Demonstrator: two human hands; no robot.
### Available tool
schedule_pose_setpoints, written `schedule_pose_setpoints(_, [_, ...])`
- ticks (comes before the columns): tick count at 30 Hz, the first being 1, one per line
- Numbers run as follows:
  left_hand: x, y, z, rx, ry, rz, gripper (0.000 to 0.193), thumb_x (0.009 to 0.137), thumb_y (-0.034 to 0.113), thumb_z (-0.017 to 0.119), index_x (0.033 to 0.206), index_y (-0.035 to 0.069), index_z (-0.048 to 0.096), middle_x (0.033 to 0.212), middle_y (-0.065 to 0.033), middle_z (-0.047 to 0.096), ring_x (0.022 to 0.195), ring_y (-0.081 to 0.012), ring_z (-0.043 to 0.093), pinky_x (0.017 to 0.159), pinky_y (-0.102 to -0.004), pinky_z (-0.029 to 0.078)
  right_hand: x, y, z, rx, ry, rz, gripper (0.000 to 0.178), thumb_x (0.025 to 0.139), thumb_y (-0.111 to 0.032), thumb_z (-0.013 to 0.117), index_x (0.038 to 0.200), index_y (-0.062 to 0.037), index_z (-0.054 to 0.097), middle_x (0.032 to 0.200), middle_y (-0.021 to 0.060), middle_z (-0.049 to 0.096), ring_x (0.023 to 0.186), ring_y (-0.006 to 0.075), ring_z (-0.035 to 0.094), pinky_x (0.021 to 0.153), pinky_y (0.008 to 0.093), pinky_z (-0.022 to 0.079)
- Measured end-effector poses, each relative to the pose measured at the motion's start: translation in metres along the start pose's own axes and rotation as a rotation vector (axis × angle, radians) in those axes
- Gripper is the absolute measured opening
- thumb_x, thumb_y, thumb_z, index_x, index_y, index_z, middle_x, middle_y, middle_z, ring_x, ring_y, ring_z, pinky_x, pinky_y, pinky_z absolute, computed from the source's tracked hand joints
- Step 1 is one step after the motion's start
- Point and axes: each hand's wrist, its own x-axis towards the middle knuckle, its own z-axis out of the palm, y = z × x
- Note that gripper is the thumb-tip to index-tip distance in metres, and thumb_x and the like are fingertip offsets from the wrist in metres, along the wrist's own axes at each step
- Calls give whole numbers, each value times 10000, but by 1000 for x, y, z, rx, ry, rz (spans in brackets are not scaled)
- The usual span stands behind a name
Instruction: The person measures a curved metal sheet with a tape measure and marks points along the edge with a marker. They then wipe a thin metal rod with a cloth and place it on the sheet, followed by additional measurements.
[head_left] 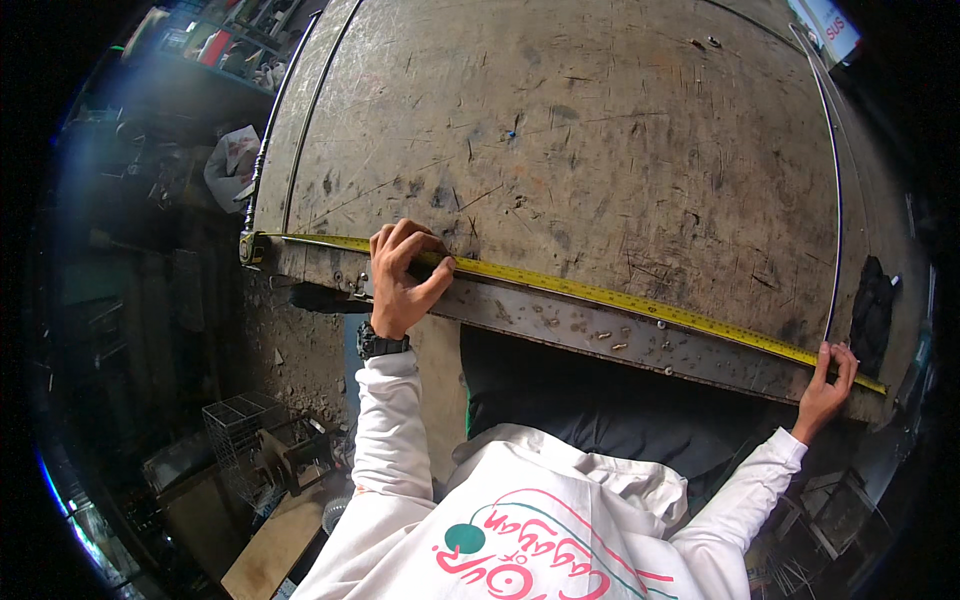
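A yellow tape measure blade [600, 295] is stretched along the near edge of a worn wooden table [560, 180]. Its case [252, 248] sits at the table's left corner. My left hand [400, 280], with a dark watch on the wrist, is curled over the blade left of the middle, thumb and fingers closed about it. Toward the blade's right end, my right hand [828, 385] pinches it beside the lower end of a thin metal rod [836, 200]. Another thin rod [312, 110] lies along the table's left side, its lower end near the case.
A metal strip with bolts [560, 318] runs along the table's front. Dark cloth [872, 310] lies at the right edge. A wire basket [240, 425] and clutter stand below left. Shelves with parts [225, 55] and a white bag [232, 165] are beyond the left side.
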Motion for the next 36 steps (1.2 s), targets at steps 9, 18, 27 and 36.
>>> schedule_pose_setpoints(9, [-7,-9,10,116,130,-16,379,722,377,650,873,29,665,1066,-127,606,1100,-323,497,1031,-445,346,1,-2,-4,105,-29,-51,124,977,-92,673,1029,20,682,1127,136,667,1164,325,625,1057,452,447])
schedule_pose_setpoints(18, [-4,-8,11,108,136,-27,325,701,304,664,886,37,674,1082,-122,618,1106,-340,512,1030,-444,355,0,1,-6,83,-52,-26,114,979,-86,684,1044,6,702,1167,132,668,1201,319,613,1075,440,441])
schedule_pose_setpoints(27, [-1,1,2,33,37,80,298,722,328,689,882,77,670,969,-90,617,1022,-329,543,1002,-442,352,0,1,-6,68,-65,-61,142,973,-108,723,1080,-16,738,1177,102,680,1197,295,621,1062,431,452])
schedule_pose_setpoints(36, [-2,-6,9,124,120,63,479,837,504,573,846,30,646,975,-120,599,1015,-325,523,997,-442,345,2,-7,-6,42,-49,-60,151,946,-85,749,1085,-24,756,1166,104,695,1176,290,637,1039,425,472])
